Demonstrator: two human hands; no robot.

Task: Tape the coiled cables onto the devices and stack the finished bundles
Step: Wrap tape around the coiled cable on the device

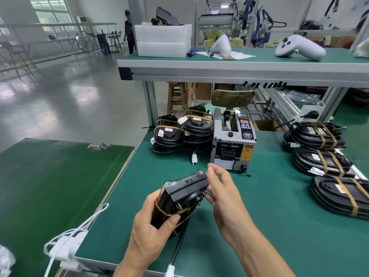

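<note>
Device (179,198), black, is held above the mat just in front of the person: the left hand (151,226) grips its near end, thumb on a tape strip, while the right hand (219,188) pinches at its far end. One strip looks applied; more likely remains. Beyond the hands stand finished stacks (183,130) beside the tape dispenser (233,136); more taped bundles (327,160) lie to the right.

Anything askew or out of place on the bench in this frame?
Little stands out. One white connector trails loose on the mat in front of the taped stacks instead of being bound in. The device held by both hands has its cable hanging free.
</note>
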